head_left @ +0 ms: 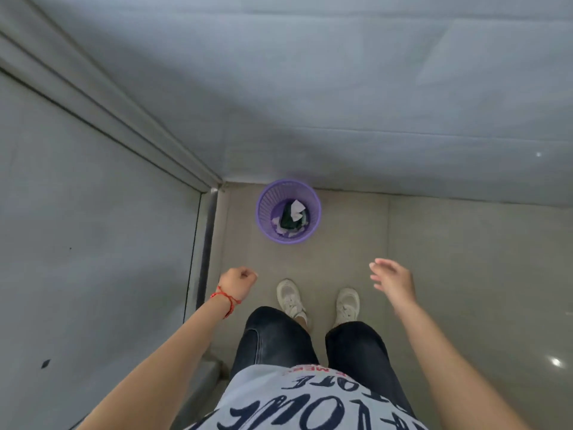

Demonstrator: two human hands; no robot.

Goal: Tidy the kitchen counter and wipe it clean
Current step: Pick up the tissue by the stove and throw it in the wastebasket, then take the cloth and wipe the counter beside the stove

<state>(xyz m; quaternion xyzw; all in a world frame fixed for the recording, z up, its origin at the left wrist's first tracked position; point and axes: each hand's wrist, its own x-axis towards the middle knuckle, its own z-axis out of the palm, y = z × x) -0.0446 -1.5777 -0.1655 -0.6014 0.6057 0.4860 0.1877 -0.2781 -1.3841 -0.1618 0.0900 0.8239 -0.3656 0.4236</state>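
A purple mesh waste bin (263,218) stands on the floor in the corner, straight ahead of my feet. Inside it lie white paper scraps (297,209) and a dark green item (290,221). My left hand (238,282), with a red string on the wrist, is curled into a fist below and left of the bin, with nothing visible in it. My right hand (393,279) hovers lower right of the bin, fingers spread and empty. No counter is in view.
A grey wall (341,103) runs behind the bin. A grey panel with a metal frame (207,231) stands close on my left. Beige floor tiles (465,274) stretch to the right. My white shoes (290,297) stand just short of the bin.
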